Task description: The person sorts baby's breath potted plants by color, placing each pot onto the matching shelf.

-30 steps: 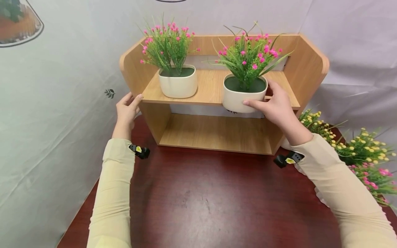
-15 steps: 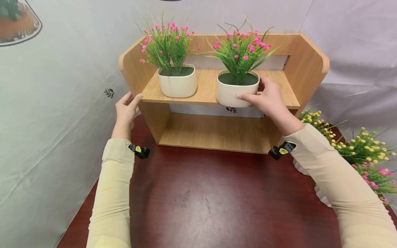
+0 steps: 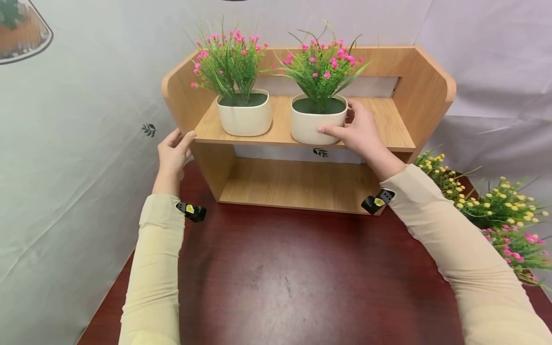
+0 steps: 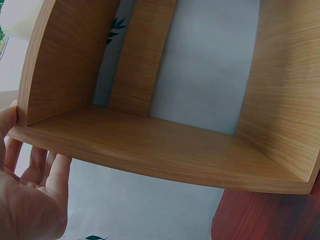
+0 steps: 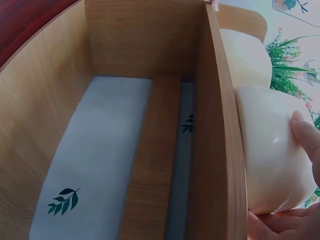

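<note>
A two-tier wooden shelf (image 3: 390, 127) stands at the back of the table. My right hand (image 3: 361, 132) holds a white flowerpot (image 3: 308, 128) with pink flowers, thumb on its front and fingers round its right end. In the right wrist view the pot's base (image 5: 265, 145) lies right at the upper board. To its left on the same board is a matching white flowerpot (image 3: 245, 120) with pink flowers. My left hand (image 3: 171, 155) grips the shelf's left edge, thumb at the upper board's corner; in the left wrist view its fingers (image 4: 59, 180) reach round the outside of the side panel.
Potted plants with yellow flowers (image 3: 509, 203) and pink flowers (image 3: 517, 249) stand right of the shelf, partly behind my right sleeve. The dark red table (image 3: 276, 278) extends in front. A pale cloth backdrop (image 3: 77, 143) hangs behind and to the left.
My right hand has moved left and slightly back with its flowerpot, bringing it closer to the other pot. My left hand has kept its place on the shelf edge.
</note>
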Demonstrator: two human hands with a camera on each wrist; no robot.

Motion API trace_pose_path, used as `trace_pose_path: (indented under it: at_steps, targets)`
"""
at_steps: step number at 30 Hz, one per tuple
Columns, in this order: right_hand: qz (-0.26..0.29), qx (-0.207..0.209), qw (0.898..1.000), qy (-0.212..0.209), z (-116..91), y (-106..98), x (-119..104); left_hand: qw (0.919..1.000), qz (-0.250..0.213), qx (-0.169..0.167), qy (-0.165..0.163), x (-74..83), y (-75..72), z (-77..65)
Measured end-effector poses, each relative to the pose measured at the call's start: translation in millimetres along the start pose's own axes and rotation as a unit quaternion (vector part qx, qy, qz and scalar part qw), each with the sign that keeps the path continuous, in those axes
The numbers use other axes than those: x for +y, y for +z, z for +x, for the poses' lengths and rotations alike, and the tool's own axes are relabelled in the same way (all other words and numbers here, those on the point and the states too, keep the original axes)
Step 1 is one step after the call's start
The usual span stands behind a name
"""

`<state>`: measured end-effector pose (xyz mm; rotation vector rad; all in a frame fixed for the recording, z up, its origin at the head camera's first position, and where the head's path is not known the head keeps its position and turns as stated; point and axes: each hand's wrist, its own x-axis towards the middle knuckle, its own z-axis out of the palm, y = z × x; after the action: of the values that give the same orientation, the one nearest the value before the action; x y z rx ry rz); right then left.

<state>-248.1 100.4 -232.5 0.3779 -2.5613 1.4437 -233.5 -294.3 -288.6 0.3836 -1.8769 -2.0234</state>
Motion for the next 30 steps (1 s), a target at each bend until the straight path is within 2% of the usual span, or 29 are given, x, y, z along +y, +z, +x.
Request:
trace_pose_path:
  at_steps: [7,13,30]
  targets:
    - [0.034,0.000,0.999,0.017,5.0,7.1,-4.3,1.0000,0.003,-0.002,0.004,-0.2,0.3,2.4]
    - [0.056,-0.002,0.998,0.010,10.5,15.0,-5.6,1.0000,0.003,-0.001,0.001,-0.6,0.5,2.5]
    - [0.050,0.000,0.998,0.023,22.8,29.3,-10.4,1.0000,-0.006,-0.002,0.005,-2.1,-0.4,2.5]
